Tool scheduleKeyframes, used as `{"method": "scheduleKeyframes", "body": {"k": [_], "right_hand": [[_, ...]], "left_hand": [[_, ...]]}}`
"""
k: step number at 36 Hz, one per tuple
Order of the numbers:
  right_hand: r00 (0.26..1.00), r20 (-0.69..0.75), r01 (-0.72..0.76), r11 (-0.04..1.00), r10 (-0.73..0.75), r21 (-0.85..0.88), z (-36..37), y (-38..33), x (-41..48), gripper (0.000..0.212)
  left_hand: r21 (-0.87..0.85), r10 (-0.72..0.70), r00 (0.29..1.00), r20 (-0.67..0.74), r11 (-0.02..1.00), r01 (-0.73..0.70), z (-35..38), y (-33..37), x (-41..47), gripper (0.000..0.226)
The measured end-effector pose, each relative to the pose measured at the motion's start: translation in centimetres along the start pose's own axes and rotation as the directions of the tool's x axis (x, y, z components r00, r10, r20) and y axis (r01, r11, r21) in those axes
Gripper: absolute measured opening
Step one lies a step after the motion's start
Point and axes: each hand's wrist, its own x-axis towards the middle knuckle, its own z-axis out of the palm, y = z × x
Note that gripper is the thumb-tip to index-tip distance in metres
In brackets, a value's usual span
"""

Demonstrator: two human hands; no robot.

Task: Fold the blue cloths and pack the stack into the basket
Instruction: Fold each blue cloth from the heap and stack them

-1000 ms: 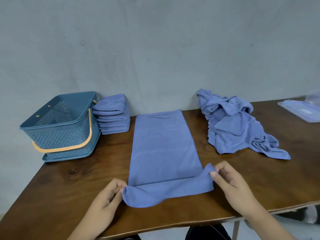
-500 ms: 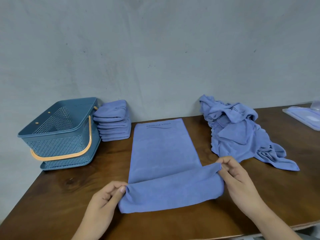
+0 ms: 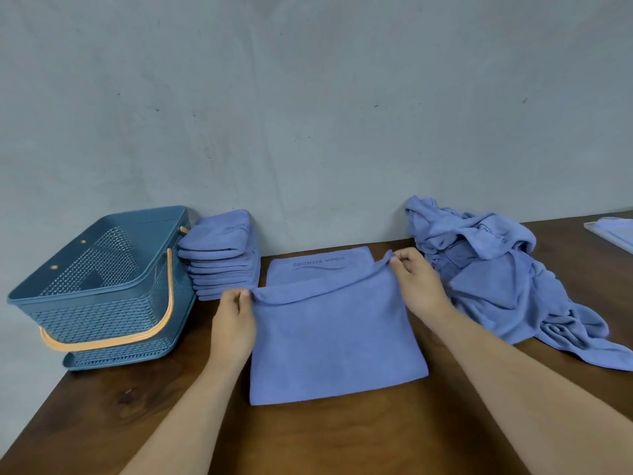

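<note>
Blue cloth [image 3: 335, 341] lay centre of the brown surface [image 3: 325, 437], doubled over on itself, fold line at its 6 o'clock side. The upper layer's free edge sat at 12 o'clock, short of the lower layer's far edge. The uncovered strip showed the print "YOGA FITNESS", upside down to the camera.

Left hand [image 3: 234, 323]: at the cloth's 9 to 10 o'clock corner, fingers and thumb curled, pinching the upper layer's left corner.

Right hand [image 3: 416, 282]: at the 1 o'clock corner, fingertips pinching the upper layer's right corner, that corner lifted a little off the layer below. The free edge sagged between the two hands.

Stack of folded cloths [image 3: 222, 265]: at 10 o'clock from the cloth, against the wall [image 3: 308, 114], several layers high, top one slightly askew.

Basket [image 3: 102, 320]: blue, lattice walls, at 9 o'clock, just beside the stack. Its orange handle [image 3: 113, 341] was swung down against the near wall. Nothing could be made out inside it.

Pile of unfolded cloths [image 3: 496, 279]: at 2 o'clock, crumpled, close to the right hand. Whether they touched could not be told.

Pale tray [image 3: 613, 234]: at 3 o'clock, cut by the frame edge
</note>
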Motion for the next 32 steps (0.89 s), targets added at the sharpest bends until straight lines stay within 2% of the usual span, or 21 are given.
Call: {"method": "scheduleKeyframes", "body": {"k": [3, 6, 8, 10, 13, 16, 18, 22, 32], "right_hand": [[0.992, 0.062, -0.1, 0.981, 0.112, -0.166, 1.6, 1.3, 2.3, 0.042], [0.99, 0.13, 0.01, 0.877, 0.06, -0.48, 3.1, 2.4, 2.2, 0.054], [0.98, 0.18, 0.18, 0.767, -0.086, -0.616, 4.2, 3.1, 1.2, 0.054], [0.949, 0.246, 0.311, 0.696, -0.196, -0.647, 5.1, 3.5, -0.1, 0.051], [0.9, 0.406, 0.402, 0.666, -0.16, -0.628, 5.9, 3.9, -2.0, 0.057], [0.833, 0.551, 0.458, 0.615, -0.046, -0.642, 5.5, 4.3, -3.7, 0.067], [0.801, 0.598, 0.467, 0.608, 0.015, -0.642, 4.7, 4.2, -4.4, 0.07], [0.791, 0.61, 0.472, 0.592, 0.043, -0.654, 3.4, 4.0, -6.7, 0.07], [0.781, 0.623, 0.488, 0.588, 0.034, -0.645, 0.0, 3.2, -14.2, 0.067]], "left_hand": [[0.073, -0.039, 0.999, -0.011, 0.997, 0.039, 1.5, -0.8, 2.5, 0.027], [0.18, 0.177, 0.983, -0.045, 0.969, -0.166, 3.1, -0.2, 2.1, 0.029], [0.311, 0.364, 0.929, 0.074, 0.876, -0.368, 4.6, 0.4, 0.9, 0.029], [0.392, 0.474, 0.834, 0.283, 0.736, -0.552, 6.1, 0.6, -0.3, 0.025], [0.379, 0.428, 0.709, 0.56, 0.629, -0.679, 7.4, -0.8, -1.0, 0.033], [0.384, 0.301, 0.668, 0.681, 0.629, -0.676, 7.1, -2.2, -1.8, 0.053], [0.405, 0.224, 0.66, 0.717, 0.638, -0.655, 6.6, -2.2, -2.8, 0.06], [0.442, 0.156, 0.653, 0.741, 0.619, -0.649, 5.6, -1.6, -5.4, 0.063], [0.457, 0.152, 0.668, 0.729, 0.618, -0.64, 3.0, -1.3, -14.2, 0.063]]}}
